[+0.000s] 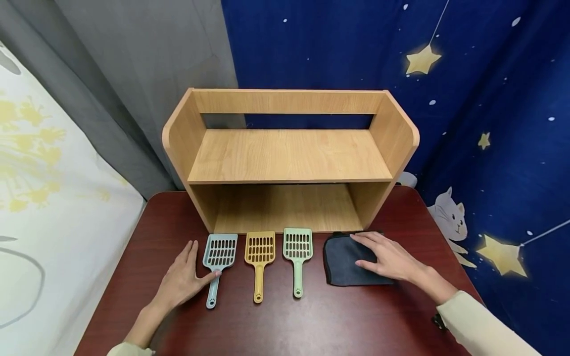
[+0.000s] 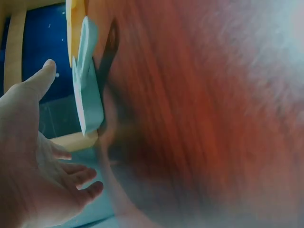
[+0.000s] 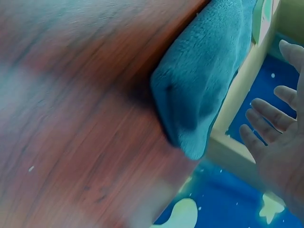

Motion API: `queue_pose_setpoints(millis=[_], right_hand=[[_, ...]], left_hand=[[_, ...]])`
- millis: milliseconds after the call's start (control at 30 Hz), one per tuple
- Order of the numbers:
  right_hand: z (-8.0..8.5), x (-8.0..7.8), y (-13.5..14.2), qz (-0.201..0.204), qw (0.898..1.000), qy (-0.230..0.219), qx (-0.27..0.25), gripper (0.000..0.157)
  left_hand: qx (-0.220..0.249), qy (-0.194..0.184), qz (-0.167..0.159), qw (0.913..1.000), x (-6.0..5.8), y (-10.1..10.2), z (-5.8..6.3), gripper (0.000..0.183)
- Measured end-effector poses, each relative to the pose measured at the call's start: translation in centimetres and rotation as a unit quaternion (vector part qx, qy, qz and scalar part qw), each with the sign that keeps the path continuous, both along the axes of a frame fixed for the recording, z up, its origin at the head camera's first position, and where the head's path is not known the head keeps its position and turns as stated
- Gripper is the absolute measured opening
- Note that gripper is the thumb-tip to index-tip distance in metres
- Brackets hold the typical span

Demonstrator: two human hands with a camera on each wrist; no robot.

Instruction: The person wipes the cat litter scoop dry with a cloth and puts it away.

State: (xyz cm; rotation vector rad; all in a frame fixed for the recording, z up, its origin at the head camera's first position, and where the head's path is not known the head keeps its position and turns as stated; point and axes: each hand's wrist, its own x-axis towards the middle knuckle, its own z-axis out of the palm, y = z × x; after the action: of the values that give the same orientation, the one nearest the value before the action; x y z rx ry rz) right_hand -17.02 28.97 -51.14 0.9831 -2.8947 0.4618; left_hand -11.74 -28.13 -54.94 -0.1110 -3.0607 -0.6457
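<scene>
Three slotted litter scoops lie in a row with handles toward me: a light blue scoop (image 1: 213, 294), a yellow scoop (image 1: 259, 279) and a green scoop (image 1: 298, 279). My left hand (image 1: 180, 283) is spread beside the blue one, its thumb overlapping the handle in the head view. In the left wrist view a gap shows between that hand (image 2: 33, 156) and the blue scoop (image 2: 90, 102). On the right lies a folded dark blue-grey cloth (image 1: 345, 262). Above it hovers my right hand (image 1: 392, 257), fingers loosely extended; the right wrist view shows it apart from the cloth (image 3: 199, 71).
A two-tier wooden shelf (image 1: 289, 155) stands at the back of the dark red table (image 1: 276, 331), right behind the scoops. Grey (image 1: 147, 44) and blue star-patterned curtains (image 1: 320, 49) hang behind it. A small black object (image 1: 438, 321) sits by the right sleeve.
</scene>
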Motion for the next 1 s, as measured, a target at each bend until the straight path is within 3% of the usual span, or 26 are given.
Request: queue_pose_setpoints(millis=[200,433,833,1000], right_hand=[[-0.8,-1.5,-1.8,0.013,1.000,-0.017,-0.015,0.069],[-2.0,-3.2,-3.3,0.024,0.999,-0.022,-0.034,0.070],[-4.1,-4.7,-3.7,0.040,0.999,-0.003,-0.037,0.067],[-4.4,-5.1,-4.1,0.030,0.998,-0.026,-0.053,0.062]], left_hand=[[0.023,-0.016,0.018,0.9994,0.9,1.3,-0.1,0.119],[0.047,-0.056,0.052,0.9959,1.1,2.7,0.2,0.121],[0.060,-0.003,0.049,0.9970,1.0,3.5,-0.7,0.113],[0.053,0.004,0.050,0.9973,1.2,3.6,-0.7,0.104]])
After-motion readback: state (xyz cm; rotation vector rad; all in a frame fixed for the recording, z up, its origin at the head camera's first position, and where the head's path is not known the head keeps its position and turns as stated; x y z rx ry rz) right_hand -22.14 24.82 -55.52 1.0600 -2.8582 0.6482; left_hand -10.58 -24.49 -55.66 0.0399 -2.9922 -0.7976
